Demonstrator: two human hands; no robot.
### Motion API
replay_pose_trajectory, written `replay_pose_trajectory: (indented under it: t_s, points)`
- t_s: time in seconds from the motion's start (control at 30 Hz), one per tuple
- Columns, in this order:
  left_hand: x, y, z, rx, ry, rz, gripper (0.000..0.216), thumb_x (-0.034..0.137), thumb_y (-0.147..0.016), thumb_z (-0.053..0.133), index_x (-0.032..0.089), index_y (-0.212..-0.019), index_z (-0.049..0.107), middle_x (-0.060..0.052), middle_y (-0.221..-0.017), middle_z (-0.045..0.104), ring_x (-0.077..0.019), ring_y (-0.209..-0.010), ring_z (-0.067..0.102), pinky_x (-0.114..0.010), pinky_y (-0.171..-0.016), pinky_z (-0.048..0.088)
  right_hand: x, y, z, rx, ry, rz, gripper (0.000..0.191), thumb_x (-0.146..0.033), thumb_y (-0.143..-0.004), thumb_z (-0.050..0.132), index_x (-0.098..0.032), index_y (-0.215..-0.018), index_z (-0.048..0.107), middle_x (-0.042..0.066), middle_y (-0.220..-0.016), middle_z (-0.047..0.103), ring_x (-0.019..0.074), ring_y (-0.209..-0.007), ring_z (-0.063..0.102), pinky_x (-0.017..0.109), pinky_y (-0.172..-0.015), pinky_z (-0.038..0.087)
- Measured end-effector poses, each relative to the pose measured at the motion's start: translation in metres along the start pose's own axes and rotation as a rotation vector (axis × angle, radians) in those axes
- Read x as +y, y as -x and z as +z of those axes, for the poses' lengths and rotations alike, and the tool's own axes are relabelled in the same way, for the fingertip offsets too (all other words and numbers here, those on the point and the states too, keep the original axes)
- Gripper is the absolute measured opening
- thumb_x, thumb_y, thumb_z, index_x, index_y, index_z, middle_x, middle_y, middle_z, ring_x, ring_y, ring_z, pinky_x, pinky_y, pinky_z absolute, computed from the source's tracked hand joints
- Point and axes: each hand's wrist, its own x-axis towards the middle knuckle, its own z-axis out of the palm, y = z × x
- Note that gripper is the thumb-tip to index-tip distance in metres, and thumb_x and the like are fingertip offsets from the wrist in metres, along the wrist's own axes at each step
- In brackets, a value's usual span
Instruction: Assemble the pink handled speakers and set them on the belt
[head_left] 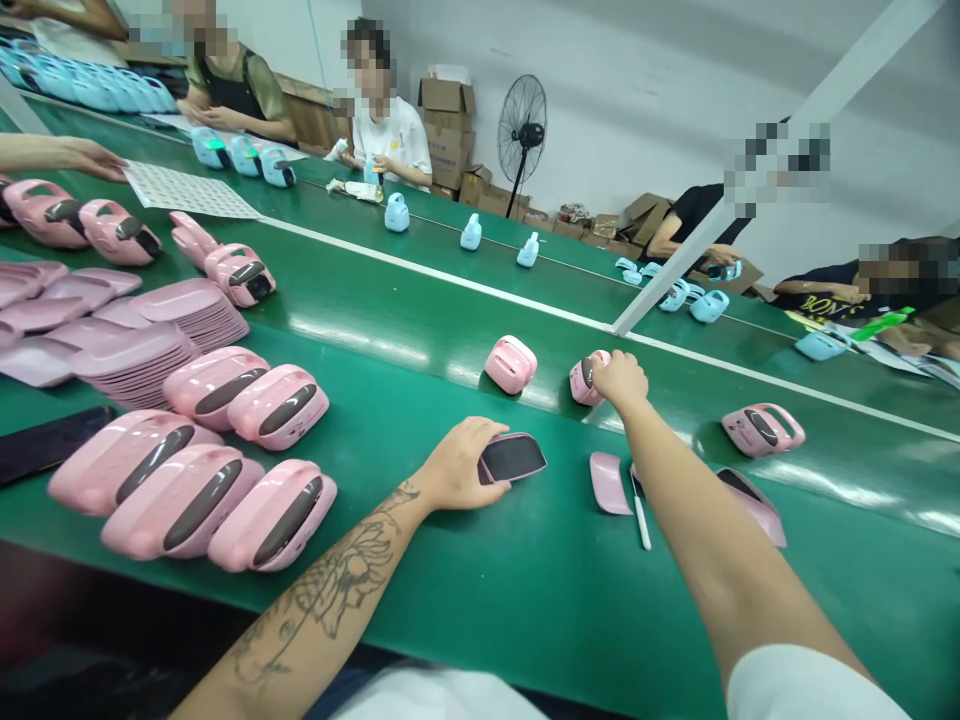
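Observation:
My left hand [463, 464] rests on the green table and grips a pink cover piece with a dark window [513, 457]. My right hand [619, 379] is stretched out to the conveyor belt and closed around a small pink device [583, 380]. A second pink device [511, 363] stands on the belt just left of it. Near my right forearm lie a pink shell piece [609, 483], a thin white tool [640, 510] and another pink cover [754, 500], partly hidden by the arm.
Rows of pink housings [195, 470] and stacked pink lids [142, 340] fill the table at left. A dark phone [49, 440] lies by the edge. Another pink device [763, 428] rides the belt at right. People sit opposite with blue devices [396, 213]. A fan [522, 130] stands behind.

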Motion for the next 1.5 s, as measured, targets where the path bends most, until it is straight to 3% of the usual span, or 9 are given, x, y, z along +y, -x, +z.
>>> replay_pose_trajectory:
  t_s: [0.13, 0.23, 0.4, 0.57, 0.83, 1.1, 1.33, 1.43, 1.5]
  points:
    - [-0.002, 0.003, 0.004, 0.048, -0.029, 0.010, 0.060, 0.024, -0.076, 0.075, 0.019, -0.133, 0.058, -0.015, -0.127, 0.070, -0.0337, -0.120, 0.066, -0.052, -0.108, 0.054, 0.000, 0.042, -0.004, 0.013, -0.085, -0.201, 0.041, -0.038, -0.107, 0.055, -0.022, -0.143, 0.064, 0.013, -0.153, 0.062, 0.0305, -0.139, 0.060, 0.049, -0.119, 0.046]
    - [-0.003, 0.004, 0.006, 0.076, -0.046, 0.001, 0.068, 0.024, -0.078, 0.073, 0.017, -0.142, 0.052, -0.018, -0.133, 0.066, -0.0352, -0.125, 0.064, -0.054, -0.110, 0.054, 0.005, 0.085, -0.001, -0.107, -0.157, -0.289, 0.040, -0.042, -0.104, 0.051, -0.024, -0.129, 0.076, 0.011, -0.127, 0.079, 0.0290, -0.117, 0.072, 0.042, -0.106, 0.053]
    - [-0.008, 0.004, 0.009, 0.026, -0.050, 0.040, 0.080, 0.028, -0.072, 0.081, 0.018, -0.146, 0.051, -0.017, -0.136, 0.068, -0.0368, -0.125, 0.066, -0.056, -0.111, 0.053, 0.013, 0.138, 0.019, -0.359, -0.239, -0.412, 0.031, -0.043, -0.097, 0.060, -0.026, -0.103, 0.085, 0.004, -0.106, 0.085, 0.0244, -0.097, 0.078, 0.034, -0.088, 0.058]
    - [-0.012, 0.007, 0.013, 0.058, -0.055, 0.054, 0.080, 0.029, -0.075, 0.080, 0.018, -0.148, 0.050, -0.019, -0.138, 0.067, -0.0363, -0.126, 0.066, -0.056, -0.111, 0.053, 0.009, 0.145, 0.037, -0.352, -0.222, -0.464, 0.027, -0.034, -0.094, 0.061, -0.025, -0.102, 0.085, 0.006, -0.107, 0.083, 0.0244, -0.103, 0.075, 0.036, -0.095, 0.054]
    - [-0.014, 0.013, 0.014, 0.118, -0.153, 0.102, 0.085, 0.038, -0.072, 0.079, 0.016, -0.148, 0.050, -0.018, -0.126, 0.073, -0.0358, -0.112, 0.071, -0.055, -0.103, 0.057, -0.004, 0.155, 0.033, -0.301, -0.239, -0.553, 0.021, -0.028, -0.086, 0.063, -0.029, -0.081, 0.083, 0.005, -0.094, 0.073, 0.0228, -0.085, 0.067, 0.035, -0.081, 0.048]
    - [-0.011, 0.012, 0.013, 0.255, -0.153, 0.242, 0.074, 0.038, -0.075, 0.076, 0.015, -0.142, 0.054, -0.018, -0.128, 0.073, -0.0362, -0.115, 0.069, -0.054, -0.106, 0.055, -0.009, 0.151, 0.014, -0.415, -0.548, -0.380, 0.018, -0.042, -0.080, 0.073, -0.025, -0.074, 0.078, 0.004, -0.078, 0.072, 0.0245, -0.075, 0.062, 0.037, -0.073, 0.048]
    - [0.018, 0.004, 0.003, 0.422, -0.067, 0.262, 0.072, 0.034, -0.079, 0.076, 0.019, -0.145, 0.052, -0.017, -0.132, 0.072, -0.0344, -0.121, 0.067, -0.055, -0.109, 0.053, -0.013, 0.190, 0.008, -0.691, -1.152, -0.112, 0.064, -0.076, -0.094, 0.046, -0.024, -0.113, 0.078, 0.010, -0.105, 0.083, 0.0301, -0.091, 0.077, 0.046, -0.080, 0.061]
    - [0.030, -0.009, 0.000, 0.365, -0.037, 0.293, 0.072, 0.038, -0.079, 0.077, 0.020, -0.146, 0.054, -0.016, -0.136, 0.071, -0.0354, -0.128, 0.065, -0.055, -0.114, 0.050, -0.009, 0.203, 0.011, -0.879, -1.637, 0.073, 0.060, -0.076, -0.093, 0.057, -0.024, -0.114, 0.079, 0.010, -0.117, 0.083, 0.0319, -0.104, 0.078, 0.052, -0.094, 0.061]
    - [0.030, -0.028, -0.005, 0.240, 0.000, 0.175, 0.075, 0.045, -0.078, 0.078, 0.021, -0.146, 0.056, -0.015, -0.148, 0.066, -0.0361, -0.141, 0.058, -0.053, -0.123, 0.043, -0.002, 0.199, 0.013, -0.889, -1.867, 0.109, 0.064, -0.077, -0.093, 0.058, -0.024, -0.122, 0.077, 0.011, -0.127, 0.080, 0.0325, -0.112, 0.077, 0.055, -0.100, 0.060]
